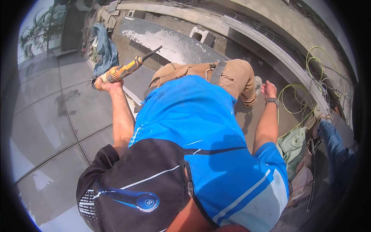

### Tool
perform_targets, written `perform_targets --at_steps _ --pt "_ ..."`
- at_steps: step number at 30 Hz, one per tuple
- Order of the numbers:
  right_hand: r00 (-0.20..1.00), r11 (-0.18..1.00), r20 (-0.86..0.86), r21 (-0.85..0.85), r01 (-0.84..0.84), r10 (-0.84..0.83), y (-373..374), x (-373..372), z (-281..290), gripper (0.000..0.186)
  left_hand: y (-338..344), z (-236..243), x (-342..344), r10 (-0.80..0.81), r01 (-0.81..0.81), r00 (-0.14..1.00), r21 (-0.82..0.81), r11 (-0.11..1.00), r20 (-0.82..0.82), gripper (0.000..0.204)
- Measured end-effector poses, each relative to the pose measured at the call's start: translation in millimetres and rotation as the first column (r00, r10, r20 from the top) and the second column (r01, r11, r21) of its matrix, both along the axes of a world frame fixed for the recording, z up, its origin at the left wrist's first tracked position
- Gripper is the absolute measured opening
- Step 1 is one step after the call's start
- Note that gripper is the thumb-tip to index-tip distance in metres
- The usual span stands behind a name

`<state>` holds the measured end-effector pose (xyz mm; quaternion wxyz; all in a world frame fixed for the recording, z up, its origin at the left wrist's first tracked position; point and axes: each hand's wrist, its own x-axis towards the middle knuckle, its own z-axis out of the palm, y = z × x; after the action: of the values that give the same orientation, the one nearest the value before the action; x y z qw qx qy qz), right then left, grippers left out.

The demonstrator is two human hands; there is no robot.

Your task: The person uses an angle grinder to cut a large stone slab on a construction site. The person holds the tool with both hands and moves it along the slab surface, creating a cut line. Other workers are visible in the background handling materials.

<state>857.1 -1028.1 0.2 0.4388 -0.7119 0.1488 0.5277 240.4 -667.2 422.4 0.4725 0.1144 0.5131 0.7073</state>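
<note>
My left hand [109, 86] grips a yellow-orange and black power tool [123, 70] with a long, dark tip angled up to the right. It is held at the left of my body, beside a blue plastic sheet [104, 48]. My right hand [269, 91] is out at the right, fingers loosely curled and apart with nothing in them, a watch on the wrist. A grey slab [174, 48] smeared with white material lies beyond my knees, with a hollow concrete block [203, 36] behind it. My legs in tan trousers [239, 77] are bent over the rough floor.
Large grey tiles [46, 139] cover the left side. Long pale strips [266, 48] and a curved concrete ledge [293, 34] run along the back right. Tangled yellow and grey cables [295, 98] and green sacks [290, 143] lie at right. Another person's leg in jeans [334, 147] is at far right.
</note>
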Motion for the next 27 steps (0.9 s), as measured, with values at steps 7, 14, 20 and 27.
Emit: perform_targets --at_steps 7,14,20,27 --pt "0.999 0.999 -0.044 0.021 -0.030 0.031 13 -30 11 0.038 -12 1 1 0.063 -0.065 0.998 0.107 0.992 0.023 0.040" --pt "0.994 0.998 -0.088 0.012 -0.064 0.065 24 -50 27 0.028 -25 -6 1 0.005 -0.020 0.993 0.125 0.992 0.118 0.050" --pt "0.942 0.943 0.099 0.065 -0.327 0.320 143 -22 105 0.009 -4 -32 -11 -0.077 0.045 0.975 0.154 0.987 0.209 0.053" --pt "0.819 0.863 0.306 -0.018 -0.504 0.485 280 -87 189 0.018 31 -97 -37 -0.023 -0.008 0.947 0.095 0.995 0.320 0.053"
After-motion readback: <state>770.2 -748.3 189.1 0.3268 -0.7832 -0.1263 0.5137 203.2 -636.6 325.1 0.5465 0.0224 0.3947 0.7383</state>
